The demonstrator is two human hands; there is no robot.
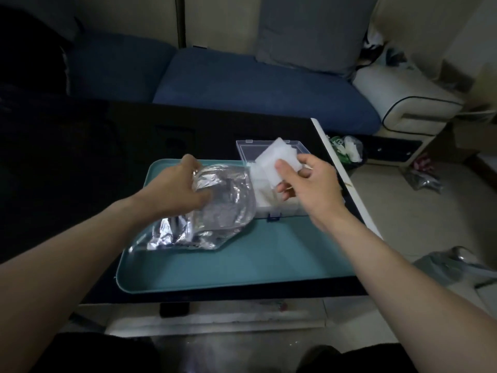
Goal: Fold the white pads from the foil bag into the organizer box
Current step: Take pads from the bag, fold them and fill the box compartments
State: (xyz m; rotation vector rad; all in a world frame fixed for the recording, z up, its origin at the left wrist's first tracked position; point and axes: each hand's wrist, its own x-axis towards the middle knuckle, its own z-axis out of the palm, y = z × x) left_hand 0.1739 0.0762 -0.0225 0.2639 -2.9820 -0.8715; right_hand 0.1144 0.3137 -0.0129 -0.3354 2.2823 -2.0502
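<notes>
Crinkly foil bag (204, 211) lying flat-ish on the teal tray (242, 265), long axis running near-left to far-right, mouth toward the clear organizer box (279, 208). Left hand (174, 189) reaching in from the left, grip curled round the bag's far edge. Right hand (309, 184) raised over the box, thumb pinching one white pad (279, 160). More pads stacked inside; count unclear. All on a dark table (188, 130).

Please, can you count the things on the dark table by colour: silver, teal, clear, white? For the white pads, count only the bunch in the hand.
Silver: 1, the foil bag, held by the left hand.
Teal: 1, the tray.
Clear: 1, the organizer box, lid open.
White: 1 bunch of pads, pinched by the right hand.
Total: 4.
</notes>
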